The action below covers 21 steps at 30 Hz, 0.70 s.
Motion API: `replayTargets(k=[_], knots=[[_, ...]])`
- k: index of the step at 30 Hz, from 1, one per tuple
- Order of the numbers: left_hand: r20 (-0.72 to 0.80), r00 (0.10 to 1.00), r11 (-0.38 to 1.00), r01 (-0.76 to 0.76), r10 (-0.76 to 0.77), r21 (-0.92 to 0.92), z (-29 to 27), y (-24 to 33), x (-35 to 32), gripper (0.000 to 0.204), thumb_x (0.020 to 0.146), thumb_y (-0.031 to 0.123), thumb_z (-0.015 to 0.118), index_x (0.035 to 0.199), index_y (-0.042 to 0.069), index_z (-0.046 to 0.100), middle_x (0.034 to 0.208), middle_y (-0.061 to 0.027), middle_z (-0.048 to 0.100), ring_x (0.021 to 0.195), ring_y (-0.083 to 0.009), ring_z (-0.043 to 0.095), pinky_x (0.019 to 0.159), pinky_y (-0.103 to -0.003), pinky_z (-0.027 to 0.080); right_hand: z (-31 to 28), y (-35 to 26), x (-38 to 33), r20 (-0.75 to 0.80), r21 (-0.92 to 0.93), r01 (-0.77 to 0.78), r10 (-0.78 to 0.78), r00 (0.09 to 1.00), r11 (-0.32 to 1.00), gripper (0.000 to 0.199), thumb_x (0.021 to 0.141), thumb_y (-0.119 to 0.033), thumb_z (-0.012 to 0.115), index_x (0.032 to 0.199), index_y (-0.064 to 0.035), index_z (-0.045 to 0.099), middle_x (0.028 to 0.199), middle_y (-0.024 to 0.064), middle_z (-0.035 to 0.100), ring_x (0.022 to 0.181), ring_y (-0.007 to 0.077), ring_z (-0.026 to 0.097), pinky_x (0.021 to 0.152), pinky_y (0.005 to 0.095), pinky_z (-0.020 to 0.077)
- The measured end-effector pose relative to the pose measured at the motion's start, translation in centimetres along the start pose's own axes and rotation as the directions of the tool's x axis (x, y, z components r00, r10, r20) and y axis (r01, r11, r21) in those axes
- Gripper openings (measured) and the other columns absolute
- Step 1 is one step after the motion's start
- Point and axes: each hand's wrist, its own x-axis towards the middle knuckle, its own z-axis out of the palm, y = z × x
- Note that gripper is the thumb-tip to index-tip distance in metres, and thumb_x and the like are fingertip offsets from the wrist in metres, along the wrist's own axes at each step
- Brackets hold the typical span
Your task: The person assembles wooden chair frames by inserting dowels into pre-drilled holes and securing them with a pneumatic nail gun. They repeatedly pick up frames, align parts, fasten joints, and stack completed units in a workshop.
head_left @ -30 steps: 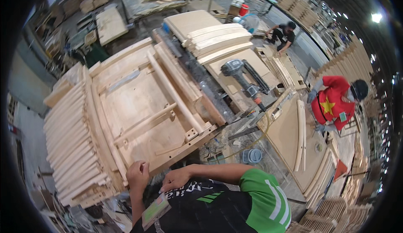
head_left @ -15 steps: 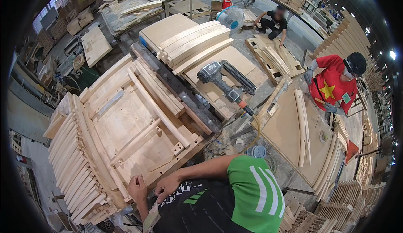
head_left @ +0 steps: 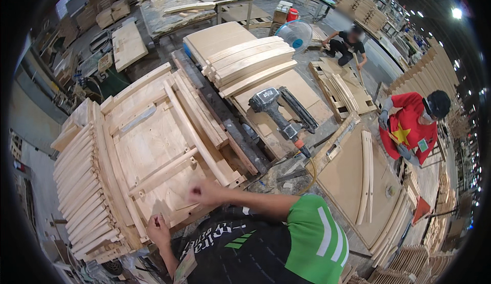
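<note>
A pale wooden frame lies on a plywood-topped bench (head_left: 148, 146) before me, with a long rounded rail (head_left: 197, 133) and a shorter crosspiece (head_left: 162, 172) that has dark holes at its end. Over the frame's near corner is my right hand (head_left: 205, 192), curled and smeared by motion; what it holds, if anything, does not show. My left hand (head_left: 158, 229) is at the near edge, fingertips pinched together. Anything between them is too small to make out. A row of curved wooden slats (head_left: 82, 192) stands along the bench's left side.
A nail gun (head_left: 279, 111) with an orange hose fitting lies on boards beyond the frame, near stacked curved slats (head_left: 250, 61). To the right, a person in a red shirt (head_left: 406, 125) stands at a brown board (head_left: 342, 176). Another person (head_left: 350, 46) crouches by a pallet farther back.
My right hand has moved forward, away from my left hand, and over the frame's corner. My left hand stays low and pinched. The whole view has shifted slightly.
</note>
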Motion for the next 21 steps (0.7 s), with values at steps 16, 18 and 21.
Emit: replayTargets(k=[16,18,21], knots=[[-0.185,0.983,0.999,0.010,-0.001,0.049,-1.5,-1.6,-0.7,0.011,0.095,0.013,0.072,0.095,0.002,0.073,0.080,-0.0150,0.069,0.072,-0.0333,0.067,0.068,-0.045,0.053,-4.0,7.3,1.5,-0.357,-0.267,-0.392,0.288,0.889,0.880,0.052,0.091,-0.021,0.078,0.130,0.0045,0.056,0.104,0.0205,0.067,0.092,0.0318,0.067,0.081,0.0438,0.0561],[-0.169,0.986,0.999,-0.007,0.013,0.035,-1.3,-1.5,-0.7,0.012,0.094,0.013,0.073,0.095,0.002,0.073,0.080,-0.0150,0.069,0.073,-0.0341,0.067,0.069,-0.046,0.053,-4.6,7.7,1.6,-0.294,-0.060,-0.455,0.420,0.858,0.888,0.043,0.091,-0.018,0.078,0.122,0.0040,0.059,0.093,0.0112,0.068,0.074,0.0202,0.068,0.068,0.0363,0.0572],[-0.174,0.984,0.998,-0.011,0.021,0.060,-1.7,-1.7,-0.7,0.015,0.092,0.014,0.075,0.099,0.001,0.073,0.089,-0.0169,0.069,0.083,-0.0363,0.067,0.075,-0.047,0.053,-5.3,5.1,2.6,-0.177,0.185,-0.506,0.535,0.826,0.842,0.031,0.089,-0.011,0.078,0.112,0.0011,0.060,0.082,0.0055,0.065,0.063,0.0127,0.063,0.055,0.0298,0.0520]])
